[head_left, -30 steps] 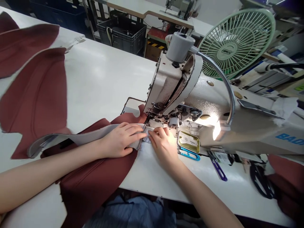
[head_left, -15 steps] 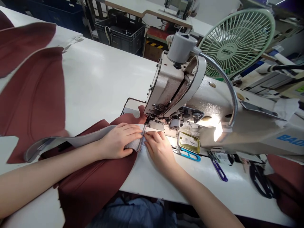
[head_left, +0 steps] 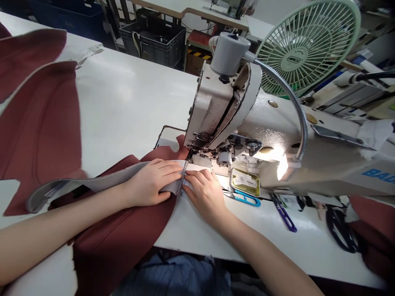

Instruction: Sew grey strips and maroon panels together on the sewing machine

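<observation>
My left hand (head_left: 153,182) lies with its fingers flat on a grey fabric strip (head_left: 108,181), thumb apart from them, just in front of the sewing machine's needle area. Under the strip is a dark red fabric panel (head_left: 126,242), which hangs over the table's front edge. My right hand (head_left: 206,192) has its fingers bent and closed at the strip's right edge; its fingertips seem to pinch that edge, though they are partly hidden. The sewing machine (head_left: 216,107) stands just beyond both hands, with the strip's far end close to its presser foot (head_left: 189,155).
Right of my hands lie a small tin (head_left: 245,182), blue thread snips (head_left: 247,198), purple thread snips (head_left: 285,213) and black-handled scissors (head_left: 339,230). A lit lamp (head_left: 282,167) hangs low by the machine. More red panels (head_left: 49,123) lie left; a green fan (head_left: 305,53) stands behind.
The whole view has shifted slightly, moving the machine and table up and left. Both hands keep nearly the same place on the fabric; the right fingers look a little more curled.
</observation>
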`<action>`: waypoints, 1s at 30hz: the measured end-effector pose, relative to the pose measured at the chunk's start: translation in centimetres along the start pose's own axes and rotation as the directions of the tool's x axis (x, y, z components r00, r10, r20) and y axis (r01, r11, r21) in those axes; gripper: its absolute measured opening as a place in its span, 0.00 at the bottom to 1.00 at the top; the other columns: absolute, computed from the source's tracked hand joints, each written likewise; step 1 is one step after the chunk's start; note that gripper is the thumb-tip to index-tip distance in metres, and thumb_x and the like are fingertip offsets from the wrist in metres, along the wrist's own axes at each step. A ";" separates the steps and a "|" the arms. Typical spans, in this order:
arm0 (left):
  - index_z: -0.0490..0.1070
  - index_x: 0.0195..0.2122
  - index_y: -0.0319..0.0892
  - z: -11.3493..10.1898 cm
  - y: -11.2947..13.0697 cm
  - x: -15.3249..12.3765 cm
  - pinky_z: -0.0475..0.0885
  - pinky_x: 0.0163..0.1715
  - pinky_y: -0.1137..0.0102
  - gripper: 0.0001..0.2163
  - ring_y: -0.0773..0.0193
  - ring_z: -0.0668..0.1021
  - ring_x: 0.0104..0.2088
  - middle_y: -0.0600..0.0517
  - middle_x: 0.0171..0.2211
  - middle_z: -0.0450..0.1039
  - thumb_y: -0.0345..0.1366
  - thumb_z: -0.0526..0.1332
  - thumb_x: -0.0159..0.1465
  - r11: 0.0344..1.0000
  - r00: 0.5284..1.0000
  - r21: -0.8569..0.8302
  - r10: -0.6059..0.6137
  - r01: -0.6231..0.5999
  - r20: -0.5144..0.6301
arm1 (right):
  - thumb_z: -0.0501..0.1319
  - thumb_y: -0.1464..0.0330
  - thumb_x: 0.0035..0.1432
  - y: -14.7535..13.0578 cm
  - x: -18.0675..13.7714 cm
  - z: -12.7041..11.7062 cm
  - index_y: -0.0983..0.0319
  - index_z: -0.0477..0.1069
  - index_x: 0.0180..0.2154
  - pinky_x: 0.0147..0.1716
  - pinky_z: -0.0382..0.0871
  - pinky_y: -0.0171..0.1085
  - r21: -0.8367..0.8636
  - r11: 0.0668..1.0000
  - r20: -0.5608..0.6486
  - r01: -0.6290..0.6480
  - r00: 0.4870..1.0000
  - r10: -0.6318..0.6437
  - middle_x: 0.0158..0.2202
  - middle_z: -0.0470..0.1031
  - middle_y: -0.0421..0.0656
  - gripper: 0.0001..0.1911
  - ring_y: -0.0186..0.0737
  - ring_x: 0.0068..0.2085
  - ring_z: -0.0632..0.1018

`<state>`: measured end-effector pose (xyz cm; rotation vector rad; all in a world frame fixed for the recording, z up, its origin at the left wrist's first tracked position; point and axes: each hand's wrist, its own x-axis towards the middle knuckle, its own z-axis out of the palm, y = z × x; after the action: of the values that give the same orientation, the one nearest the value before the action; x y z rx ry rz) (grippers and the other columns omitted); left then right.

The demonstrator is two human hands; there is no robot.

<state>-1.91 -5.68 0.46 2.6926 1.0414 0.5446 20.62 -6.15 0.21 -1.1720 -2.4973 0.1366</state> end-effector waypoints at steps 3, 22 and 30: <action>0.70 0.54 0.38 -0.2 0.3 -0.2 0.64 0.58 0.57 0.19 0.50 0.66 0.62 0.44 0.60 0.67 0.32 0.59 0.60 0.995 0.997 0.082 0.046 -0.050 0.057 | 0.62 0.66 0.63 -0.1 0.0 0.2 0.61 0.74 0.42 0.41 0.67 0.45 -0.020 1.000 0.002 -0.006 1.000 0.006 0.45 0.78 0.46 0.06 0.45 0.42 0.73; 0.70 0.51 0.45 -0.4 0.3 -0.3 0.62 0.57 0.55 0.15 0.51 0.65 0.63 0.49 0.64 0.62 0.33 0.59 0.62 0.970 0.985 0.204 0.109 -0.135 0.134 | 0.52 0.81 0.58 1.0 -1.3 -1.0 0.59 0.76 0.48 0.42 0.70 0.43 0.311 0.950 0.078 -0.009 0.997 -0.016 0.48 0.79 0.41 0.23 0.41 0.42 0.74; 0.63 0.59 0.41 -0.1 0.2 -0.4 0.59 0.61 0.59 0.23 0.56 0.64 0.64 0.47 0.63 0.64 0.32 0.56 0.61 0.996 0.994 0.070 0.046 -0.053 0.099 | 0.52 0.79 0.62 0.3 -1.1 -1.0 0.59 0.74 0.50 0.40 0.67 0.42 0.205 0.978 0.054 0.046 0.997 -0.059 0.50 0.78 0.42 0.20 0.41 0.43 0.74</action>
<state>-2.11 -6.03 0.54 2.7834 0.9895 0.3873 21.88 -6.86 0.69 -1.0315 -2.4935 0.4088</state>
